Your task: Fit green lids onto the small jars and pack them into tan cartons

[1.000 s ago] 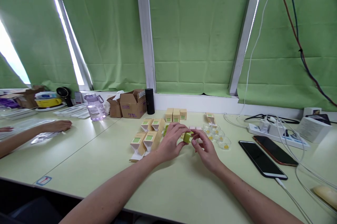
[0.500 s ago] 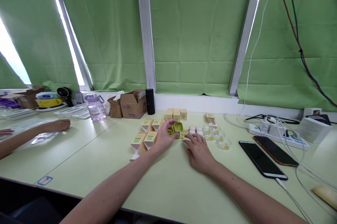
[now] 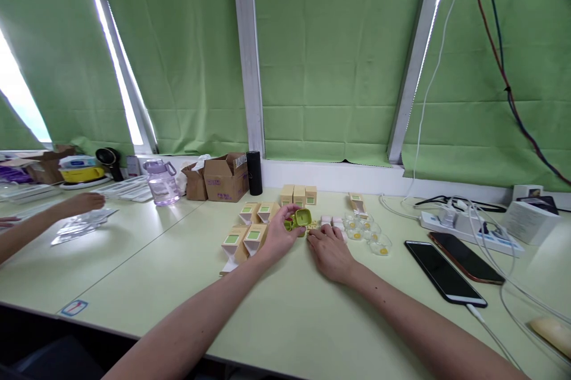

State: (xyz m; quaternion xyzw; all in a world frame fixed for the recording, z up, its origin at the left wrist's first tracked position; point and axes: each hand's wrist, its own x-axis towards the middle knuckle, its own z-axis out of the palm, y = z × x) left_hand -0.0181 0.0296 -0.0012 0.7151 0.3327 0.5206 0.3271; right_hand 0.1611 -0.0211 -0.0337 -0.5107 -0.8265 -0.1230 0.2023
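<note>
A small green box (image 3: 303,217) is held open in the grip of the left hand (image 3: 278,234), toward the far edge of the tabletop (image 3: 285,320). The right hand (image 3: 330,252) is lowered beside small yellow pieces (image 3: 311,226); whether anything is pinched there cannot be told. The work seems only partly done: the green box is not closed, pale blocks (image 3: 326,220) and clear cups (image 3: 380,244) are left out, and paper boxes (image 3: 254,237) are left with flaps open.
</note>
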